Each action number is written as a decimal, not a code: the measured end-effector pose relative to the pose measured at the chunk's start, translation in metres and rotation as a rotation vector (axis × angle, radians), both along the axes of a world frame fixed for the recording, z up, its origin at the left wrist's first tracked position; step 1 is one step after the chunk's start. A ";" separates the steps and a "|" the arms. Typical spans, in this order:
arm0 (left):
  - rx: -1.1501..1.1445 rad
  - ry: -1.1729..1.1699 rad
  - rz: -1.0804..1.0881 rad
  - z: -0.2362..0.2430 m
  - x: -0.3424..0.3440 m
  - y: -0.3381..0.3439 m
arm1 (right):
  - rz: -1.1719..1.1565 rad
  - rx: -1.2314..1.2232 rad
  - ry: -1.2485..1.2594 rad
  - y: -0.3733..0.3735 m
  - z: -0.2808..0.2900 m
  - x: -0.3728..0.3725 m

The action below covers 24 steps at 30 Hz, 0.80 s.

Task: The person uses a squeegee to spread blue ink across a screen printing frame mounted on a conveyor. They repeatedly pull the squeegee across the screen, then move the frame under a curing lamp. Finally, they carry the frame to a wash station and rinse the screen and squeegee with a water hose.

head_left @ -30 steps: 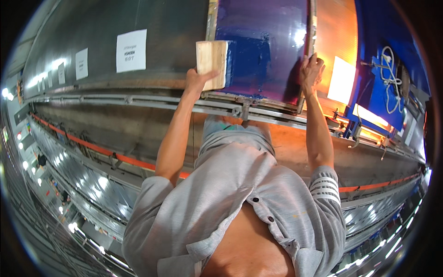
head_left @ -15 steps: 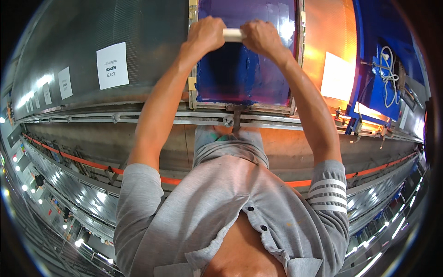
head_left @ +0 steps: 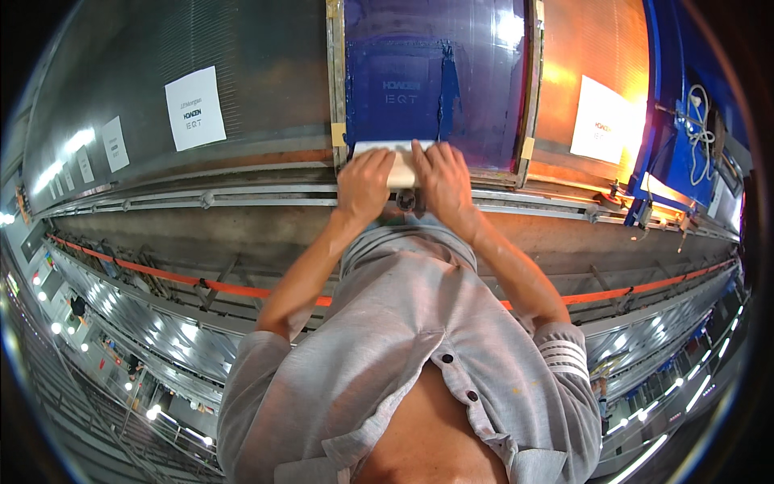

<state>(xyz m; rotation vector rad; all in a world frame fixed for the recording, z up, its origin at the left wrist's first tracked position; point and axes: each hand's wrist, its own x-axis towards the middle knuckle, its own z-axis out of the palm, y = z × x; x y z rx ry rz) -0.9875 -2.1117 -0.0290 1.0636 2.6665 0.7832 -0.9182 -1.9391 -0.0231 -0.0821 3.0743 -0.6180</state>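
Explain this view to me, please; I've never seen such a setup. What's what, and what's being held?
There's no robot: these are a person's bare hands, seen from a head-worn fisheye camera looking down, so straight edges bend. The left hand and right hand grip a pale block at the near end of a framed blue-purple screen. Blue coating covers part of that screen. White printed sheets lie on the dark table to the left; another lies right, in orange light.
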 end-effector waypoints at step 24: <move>-0.090 -0.126 -0.018 -0.025 -0.047 -0.026 | 0.048 -0.076 -0.221 -0.015 -0.014 -0.046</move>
